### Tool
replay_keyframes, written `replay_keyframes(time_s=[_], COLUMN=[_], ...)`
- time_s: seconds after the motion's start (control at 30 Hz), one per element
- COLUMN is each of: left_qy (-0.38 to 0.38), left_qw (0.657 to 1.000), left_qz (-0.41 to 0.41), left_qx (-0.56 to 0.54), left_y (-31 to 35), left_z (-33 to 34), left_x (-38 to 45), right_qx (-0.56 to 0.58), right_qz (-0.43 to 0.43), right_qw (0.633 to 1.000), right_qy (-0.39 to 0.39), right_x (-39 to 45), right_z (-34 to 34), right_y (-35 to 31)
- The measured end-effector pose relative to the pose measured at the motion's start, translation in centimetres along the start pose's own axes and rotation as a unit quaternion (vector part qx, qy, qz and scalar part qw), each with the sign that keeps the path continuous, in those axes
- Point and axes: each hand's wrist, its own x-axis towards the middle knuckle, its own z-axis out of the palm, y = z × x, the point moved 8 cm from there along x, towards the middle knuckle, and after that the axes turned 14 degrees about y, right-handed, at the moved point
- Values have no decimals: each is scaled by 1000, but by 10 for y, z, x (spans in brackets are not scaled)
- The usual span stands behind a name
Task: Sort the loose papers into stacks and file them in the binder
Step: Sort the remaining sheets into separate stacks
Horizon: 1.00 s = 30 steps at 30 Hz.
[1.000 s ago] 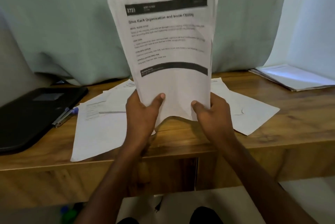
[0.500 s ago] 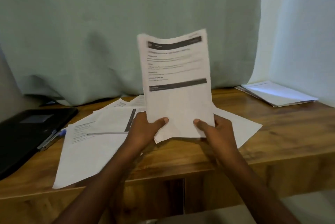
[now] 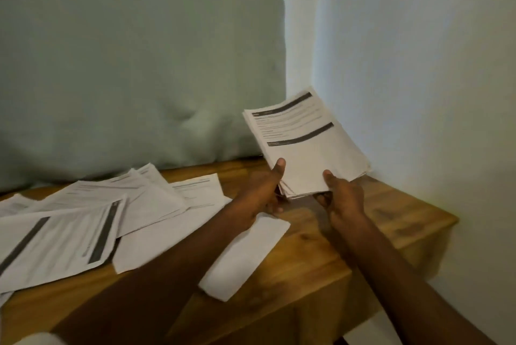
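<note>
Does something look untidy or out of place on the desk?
Yes. The loose papers lie fanned and overlapping at different angles on the desk, and one sheet juts past the front edge. The stack in both hands looks neat.

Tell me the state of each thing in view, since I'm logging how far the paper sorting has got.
stack of papers: held at its near edge by both hands, tilted over the table's right end.
left hand: grips the stack, thumb on top.
right hand: grips the stack, thumb on top.
loose papers: spread overlapping on the table, unsorted.
table: bearing the loose papers.
</note>
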Motion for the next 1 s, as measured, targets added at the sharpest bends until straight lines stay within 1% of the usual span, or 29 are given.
replay_keyframes(time_s=[0.07,0.13,0.17,0.23,0.3,0.33,0.43,0.53,0.6,0.73,0.8,0.87,0.93,1.0], left_qy=[3,11,18,14,5,8,11,15,16,21,29,27,16,-17], left_qw=[993,969,953,917,880,873,872,876,874,868,856,845,843,844], left_qz=[80,161,187,224,229,223,214,213,214,215,216,203,186,161], left_qx=[88,189,238,331,417,434,439,433,435,448,469,493,504,512], left_y=[-8,-27,-37,-44,-45,-46,-50,-54,-54,-53,-51,-52,-52,-53], left_z=[29,46,53,66,75,77,80,79,79,80,80,81,85,89], left_x=[22,44,53,64,68,71,80,87,86,84,85,86,92,102], right_qx=[-35,-87,-107,-122,-151,-175,-240,-305,-332,-342,-341,-351,-368,-379], right_qz=[-22,-50,-67,-102,-142,-163,-222,-248,-237,-201,-219,-259,-280,-280], right_qw=[999,994,991,985,975,967,940,916,910,915,910,891,874,866], right_qy=[31,45,52,61,77,86,98,86,78,67,84,127,153,167], right_x=[46,84,103,136,160,169,190,192,197,203,200,192,188,186], right_z=[-12,-20,-24,-30,-35,-36,-30,-21,-17,-18,-18,-22,-24,-27], right_y=[-16,-30,-36,-47,-53,-55,-57,-57,-56,-53,-54,-61,-65,-66])
